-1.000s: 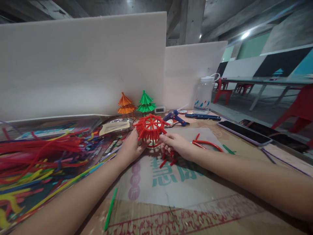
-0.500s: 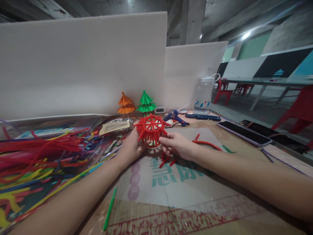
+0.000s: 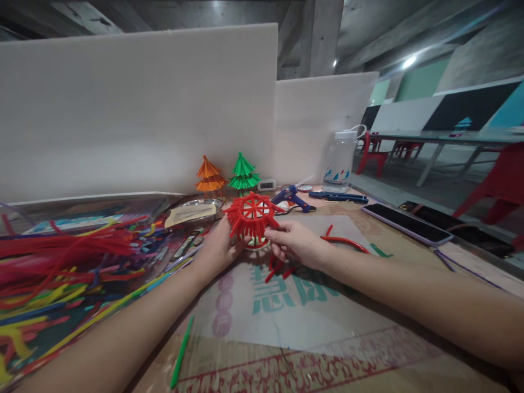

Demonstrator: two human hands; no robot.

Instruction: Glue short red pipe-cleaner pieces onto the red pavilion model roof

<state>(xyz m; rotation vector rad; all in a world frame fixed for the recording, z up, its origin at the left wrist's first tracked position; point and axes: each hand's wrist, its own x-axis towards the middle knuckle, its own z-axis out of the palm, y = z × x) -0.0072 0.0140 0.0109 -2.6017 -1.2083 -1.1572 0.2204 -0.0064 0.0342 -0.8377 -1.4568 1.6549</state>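
A red pipe-cleaner roof frame (image 3: pixel 252 214), round with a spoked top and a fringe of short pieces, is held up between both hands above the printed sheet. My left hand (image 3: pixel 222 240) grips its left side, the fingers partly hidden behind it. At its lower right edge, my right hand (image 3: pixel 289 239) is closed with thumb and forefinger pinched on the rim. Just below my right hand, several short red pipe-cleaner pieces (image 3: pixel 275 270) lie on the sheet (image 3: pixel 286 322). A longer red pipe cleaner (image 3: pixel 347 242) curves to the right of them.
Behind stand orange (image 3: pixel 210 177) and green (image 3: pixel 244 173) pipe-cleaner pagodas, a blue glue gun (image 3: pixel 292 197), pliers (image 3: pixel 338 196) and a clear bottle (image 3: pixel 339 164). Colourful pipe cleaners (image 3: pixel 73 256) heap at left. A phone (image 3: pixel 407 224) lies right; a green strip (image 3: pixel 182 352) in front.
Both hands keep hold of the red roof frame in nearly the same pose. The whole view has shifted very slightly; nothing else visibly differs.
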